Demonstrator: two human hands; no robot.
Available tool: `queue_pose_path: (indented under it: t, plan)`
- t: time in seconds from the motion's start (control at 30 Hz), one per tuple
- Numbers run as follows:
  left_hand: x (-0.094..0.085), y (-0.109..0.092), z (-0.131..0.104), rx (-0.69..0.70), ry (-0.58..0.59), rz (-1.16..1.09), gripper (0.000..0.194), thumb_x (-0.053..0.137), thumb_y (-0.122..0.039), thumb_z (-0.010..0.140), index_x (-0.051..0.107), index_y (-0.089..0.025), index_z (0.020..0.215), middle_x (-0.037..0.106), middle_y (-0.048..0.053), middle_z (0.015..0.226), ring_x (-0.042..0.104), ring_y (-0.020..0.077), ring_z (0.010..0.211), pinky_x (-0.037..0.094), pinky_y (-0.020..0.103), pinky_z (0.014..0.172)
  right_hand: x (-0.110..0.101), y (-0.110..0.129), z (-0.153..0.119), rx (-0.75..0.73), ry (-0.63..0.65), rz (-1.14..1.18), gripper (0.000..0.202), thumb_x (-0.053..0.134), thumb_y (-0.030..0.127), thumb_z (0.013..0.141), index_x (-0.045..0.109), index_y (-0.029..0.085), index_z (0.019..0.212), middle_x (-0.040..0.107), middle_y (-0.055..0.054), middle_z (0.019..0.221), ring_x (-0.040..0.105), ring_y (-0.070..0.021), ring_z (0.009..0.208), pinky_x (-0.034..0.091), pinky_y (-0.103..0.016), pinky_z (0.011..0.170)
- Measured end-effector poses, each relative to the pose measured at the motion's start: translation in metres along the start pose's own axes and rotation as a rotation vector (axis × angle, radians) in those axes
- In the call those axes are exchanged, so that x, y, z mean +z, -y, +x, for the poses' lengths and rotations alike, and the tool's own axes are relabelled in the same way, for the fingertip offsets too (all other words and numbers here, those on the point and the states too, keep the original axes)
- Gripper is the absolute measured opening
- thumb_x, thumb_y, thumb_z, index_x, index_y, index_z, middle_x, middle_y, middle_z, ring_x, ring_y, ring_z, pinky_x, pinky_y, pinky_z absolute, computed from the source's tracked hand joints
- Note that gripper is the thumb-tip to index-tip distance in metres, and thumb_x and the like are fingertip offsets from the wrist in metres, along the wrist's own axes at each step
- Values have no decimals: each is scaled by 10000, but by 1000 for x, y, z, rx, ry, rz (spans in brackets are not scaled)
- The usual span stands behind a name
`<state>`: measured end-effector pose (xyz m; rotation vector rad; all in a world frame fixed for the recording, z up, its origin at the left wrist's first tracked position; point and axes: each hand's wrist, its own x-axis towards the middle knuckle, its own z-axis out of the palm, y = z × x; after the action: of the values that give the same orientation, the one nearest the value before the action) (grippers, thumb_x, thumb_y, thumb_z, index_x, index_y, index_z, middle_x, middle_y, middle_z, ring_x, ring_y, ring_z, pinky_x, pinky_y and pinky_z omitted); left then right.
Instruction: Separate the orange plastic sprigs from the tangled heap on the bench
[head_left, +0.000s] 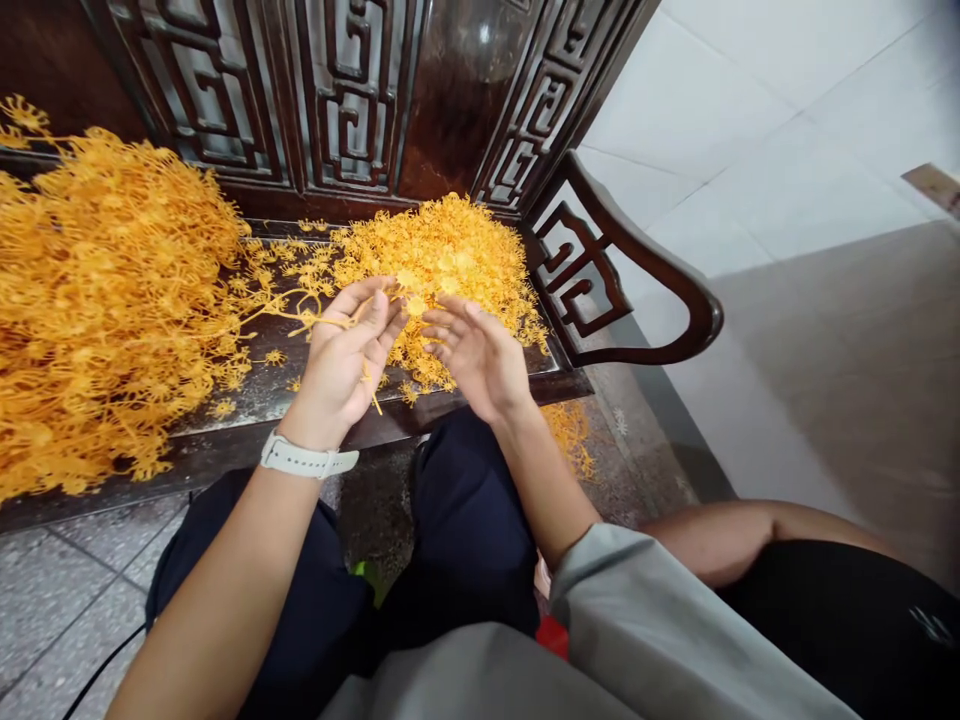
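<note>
The left hand's [358, 345] fingers are clamped on an orange sprig [322, 319], by the near side of the small heap [465, 240]; in curves the right hand [480, 360], near that same heap, and whether its fingers grip anything I cannot tell; the large heap [112, 300] sprawls left of the small heap, along the counter [255, 405]!

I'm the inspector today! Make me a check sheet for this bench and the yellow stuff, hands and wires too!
Surface: dark wooden bench seat, dusted with pale specks.
Job's things: large orange pile at left, smaller pile of flower-like heads at right.
Clutter: loose pieces between the piles; orange strands on the floor.
Hands: left hand holds an orange sprig; right hand is half-curled beside it, its grip unclear.
Cables: thin black cable at lower left.
Surroundings: carved backrest, armrest, pale wall, another person at right.
</note>
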<state>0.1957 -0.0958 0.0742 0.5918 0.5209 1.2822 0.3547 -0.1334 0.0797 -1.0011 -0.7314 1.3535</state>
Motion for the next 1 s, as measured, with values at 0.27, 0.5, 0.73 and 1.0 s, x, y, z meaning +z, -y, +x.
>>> queue_pose_path:
  t: [0.27,0.5,0.73,1.0]
  plan:
    - [4,5,-10,8,128,360,305,998,-188,689,772,-166,894,763,63,988,718,169,958,586,229,863,8,-10,2,54,-88,82,422,816,605,872,665,243,1027,716,5,952,646,-144,813,576,-303,771]
    - [6,18,-16,-118,308,456,317,913,-343,843,734,-182,1050,739,41,922,668,127,672,569,231,653,8,-14,4,2,-276,17,630,664,843,869,536,227,889,525,51,703,470,-100,545,421,-243,493]
    - [9,21,-18,-117,320,492,406,752,-576,974,699,-185,1070,626,-4,762,525,79,471,430,187,441,6,-2,5,-227,-335,-178,558,752,650,901,393,241,781,268,118,592,254,-46,443,242,-183,414]
    - [3,6,2,37,102,504,343,819,-490,924,636,-201,945,492,-51,550,353,80,412,260,166,385,15,4,-8,22,112,-20,522,764,625,914,397,259,852,230,141,566,135,-44,440,160,-175,433]
